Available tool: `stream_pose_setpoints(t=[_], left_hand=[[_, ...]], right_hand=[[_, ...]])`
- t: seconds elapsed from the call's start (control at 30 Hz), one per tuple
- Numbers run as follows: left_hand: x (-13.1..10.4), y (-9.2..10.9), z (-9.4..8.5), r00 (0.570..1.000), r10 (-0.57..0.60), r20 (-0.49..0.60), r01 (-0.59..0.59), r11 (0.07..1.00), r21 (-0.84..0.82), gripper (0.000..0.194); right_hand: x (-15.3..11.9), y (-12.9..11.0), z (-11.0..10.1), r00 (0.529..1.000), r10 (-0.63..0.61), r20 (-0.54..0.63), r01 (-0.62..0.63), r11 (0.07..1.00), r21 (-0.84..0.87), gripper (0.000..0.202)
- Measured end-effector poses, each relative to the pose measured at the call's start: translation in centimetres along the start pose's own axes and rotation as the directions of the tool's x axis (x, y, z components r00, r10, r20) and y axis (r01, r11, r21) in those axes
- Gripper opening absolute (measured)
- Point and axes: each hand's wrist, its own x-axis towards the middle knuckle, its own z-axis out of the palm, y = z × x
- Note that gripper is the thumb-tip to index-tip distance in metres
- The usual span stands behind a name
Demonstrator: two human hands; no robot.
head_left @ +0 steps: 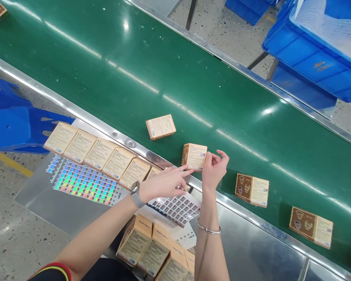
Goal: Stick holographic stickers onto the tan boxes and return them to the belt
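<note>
A small beige-and-brown cardboard box (195,157) lies on the green conveyor belt, close to its near edge. A small shiny sticker shows on the box's printed face. My right hand (214,171) is at the right edge of this box, thumb and index finger closed on it, the other fingers loosely raised. My left hand (167,182) reaches in from the left, two fingers stretched out to the box's lower edge, the others curled. Below it lies a sheet of small stickers (177,208). A row of similar boxes (98,153) stands along the metal rail to the left.
On the belt (105,86) lie another box (160,127) and, to the right, two stickered boxes (252,190) (311,227). Shiny holographic sticker sheets (86,181) lie under the row. More boxes (153,255) stand near my body. A blue crate (316,54) is beyond the belt.
</note>
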Motion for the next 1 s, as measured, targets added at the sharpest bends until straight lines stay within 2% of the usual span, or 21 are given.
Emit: stream_pose_setpoints(t=[0.07,0.1,0.13,0.17,0.23,0.27,0.3,0.33,0.43,0.5,0.6,0.7,0.77,0.8,0.83,0.87,0.9,0.93,0.97,1.0], left_hand=[[-0.4,0.2,-0.2,0.997,-0.040,-0.069,0.038,0.999,-0.028,0.022],[-0.7,0.3,-0.4,0.991,-0.074,-0.107,0.068,0.996,-0.052,0.021],[-1.1,0.4,-0.6,0.984,-0.106,-0.141,0.095,0.992,-0.086,0.022],[-1.6,0.4,-0.9,0.977,-0.130,-0.167,0.110,0.986,-0.127,0.024],[-2.5,0.6,-1.4,0.971,-0.139,-0.194,0.093,0.970,-0.225,0.028],[-3.0,0.6,-1.7,0.970,-0.138,-0.199,0.078,0.956,-0.283,0.026],[-3.4,0.6,-1.9,0.969,-0.146,-0.198,0.072,0.938,-0.339,0.023],[-3.7,0.5,-2.1,0.967,-0.166,-0.195,0.081,0.920,-0.383,0.021],[-4.6,0.2,-2.3,0.941,-0.282,-0.188,0.177,0.882,-0.436,0.019],[-4.9,0.1,-2.3,0.924,-0.335,-0.185,0.228,0.870,-0.436,0.022],[-5.0,0.0,-2.3,0.919,-0.338,-0.201,0.224,0.871,-0.438,0.022],[-4.9,-0.2,-2.3,0.903,-0.353,-0.245,0.214,0.864,-0.456,0.024],[-5.0,-0.7,-2.4,0.883,-0.389,-0.264,0.237,0.854,-0.464,0.027],[-5.1,-0.9,-2.4,0.878,-0.399,-0.263,0.250,0.852,-0.460,0.027],[-5.2,-1.2,-2.4,0.885,-0.393,-0.248,0.255,0.857,-0.449,0.027],[-5.4,-1.4,-2.3,0.906,-0.366,-0.213,0.248,0.866,-0.434,0.025],[-5.5,-1.6,-2.2,0.935,-0.315,-0.161,0.222,0.877,-0.425,0.023],[-5.7,-1.7,-2.1,0.966,-0.241,-0.097,0.179,0.887,-0.425,0.019],[-5.8,-1.7,-1.9,0.987,-0.155,-0.038,0.124,0.893,-0.433,0.016],[-6.0,-1.6,-1.8,0.997,-0.072,0.004,0.066,0.894,-0.443,0.013]], right_hand=[[-0.2,-1.1,-1.6,0.994,-0.094,0.049,0.097,0.992,-0.080,0.034],[-0.5,-1.9,-2.5,0.980,-0.148,0.132,0.162,0.982,-0.100,0.033],[-1.0,-2.7,-3.5,0.945,-0.196,0.263,0.229,0.968,-0.102,0.032],[-1.5,-3.4,-4.4,0.876,-0.231,0.423,0.292,0.953,-0.083,0.030],[-2.6,-4.8,-5.8,0.668,-0.261,0.697,0.375,0.927,-0.013,0.024],[-3.1,-5.3,-6.3,0.577,-0.268,0.772,0.401,0.916,0.019,0.022],[-3.5,-5.7,-6.6,0.519,-0.272,0.810,0.420,0.907,0.035,0.020],[-3.7,-5.9,-6.8,0.496,-0.274,0.824,0.438,0.898,0.035,0.020],[-3.7,-5.9,-6.5,0.497,-0.294,0.817,0.501,0.865,0.007,0.017],[-3.6,-5.8,-6.0,0.468,-0.366,0.804,0.597,0.802,0.017,0.014],[-3.9,-6.0,-5.3,0.423,-0.520,0.742,0.740,0.671,0.049,0.011],[-4.5,-6.5,-4.9,0.442,-0.599,0.668,0.769,0.637,0.062,0.014],[-4.2,-6.4,-4.5,0.468,-0.590,0.658,0.717,0.689,0.108,0.014],[-3.8,-6.2,-4.1,0.511,-0.560,0.652,0.656,0.745,0.126,0.012],[-3.2,-5.8,-3.5,0.586,-0.510,0.630,0.568,0.813,0.129,0.008],[-2.3,-5.2,-2.7,0.685,-0.433,0.586,0.456,0.882,0.120,0.005],[-1.3,-4.5,-1.7,0.785,-0.333,0.523,0.327,0.939,0.107,0.013],[-0.3,-3.8,-0.5,0.866,-0.223,0.448,0.200,0.975,0.099,0.027],[0.8,-3.0,0.8,0.906,-0.133,0.402,0.101,0.990,0.101,0.045],[1.9,-2.3,2.0,0.912,-0.078,0.403,0.037,0.994,0.107,0.060]])
